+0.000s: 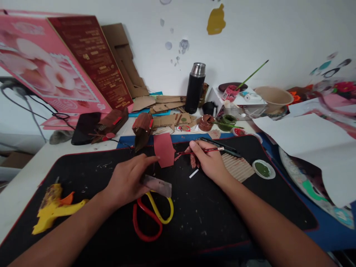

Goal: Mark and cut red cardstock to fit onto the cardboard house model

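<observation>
My left hand (128, 180) has its index finger stretched to the edge of a red paper piece (164, 150). A short clear ruler (158, 185) sticks out from its other, bent fingers; part of it is hidden by the hand. Below it lie scissors (148, 218) with one red and one yellow handle loop, their blades hidden. My right hand (207, 159) is closed around a dark red pencil (207, 150), its tip pointing left toward the red paper. A small white strip (194, 173) lies by this hand on the black mat (191, 218).
A yellow glue gun (57, 209) lies at left. Corrugated cardboard (237, 167) and a dish of green paint (263, 169) are at right. Behind stand small brown models (142, 128), paint jars (206, 122), a black flask (195, 88) and a pink box (61, 66).
</observation>
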Tool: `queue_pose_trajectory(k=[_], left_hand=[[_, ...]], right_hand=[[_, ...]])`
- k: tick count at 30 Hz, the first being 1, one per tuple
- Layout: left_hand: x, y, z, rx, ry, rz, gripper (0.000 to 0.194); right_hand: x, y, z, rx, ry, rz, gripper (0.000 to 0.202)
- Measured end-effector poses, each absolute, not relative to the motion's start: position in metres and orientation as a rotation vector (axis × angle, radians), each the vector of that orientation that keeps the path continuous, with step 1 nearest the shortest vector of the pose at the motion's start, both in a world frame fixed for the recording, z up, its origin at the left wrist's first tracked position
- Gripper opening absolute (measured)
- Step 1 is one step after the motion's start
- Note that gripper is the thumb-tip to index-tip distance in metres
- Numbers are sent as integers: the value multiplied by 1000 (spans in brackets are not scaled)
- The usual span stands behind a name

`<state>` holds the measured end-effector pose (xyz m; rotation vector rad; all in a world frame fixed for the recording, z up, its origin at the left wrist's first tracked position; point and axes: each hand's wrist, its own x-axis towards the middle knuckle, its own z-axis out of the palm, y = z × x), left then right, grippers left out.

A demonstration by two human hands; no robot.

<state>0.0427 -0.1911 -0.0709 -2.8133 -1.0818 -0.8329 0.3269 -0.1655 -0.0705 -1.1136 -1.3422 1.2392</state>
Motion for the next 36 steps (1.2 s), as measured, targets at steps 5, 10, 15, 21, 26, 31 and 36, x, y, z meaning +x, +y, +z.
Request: queue_pose_trajectory(k=[5,10,15,21,26,31,36], left_hand=[[52,-189,-70,-2849,-872,-800,22],[54,-192,-69,-2842,-877,-748,18],[56,-199,-66,-2829,-1009,-536,21],[61,-202,-59,-2741,-1116,-407,16],[64,-202,-58,-2724,-1252,-354,16],[68,-202,-62,-2735,-1296,-365,13],[62,-198,-64,-2665,-1194,-584,29]], right_hand=[[326,-166,-72,-1117,-1337,1260,55],[325,-165,-74,-1133,-1348,1272,54],[323,-168,-71,-1167,-1368,1280,53],[322,-177,-67,-1097,-1487,1324,47],[318,-183,-62,-1008,-1680,1307,26],[310,-187,-64,-1082,-1687,1360,10],[314,-182,-66,-1169,-1524,1390,14]])
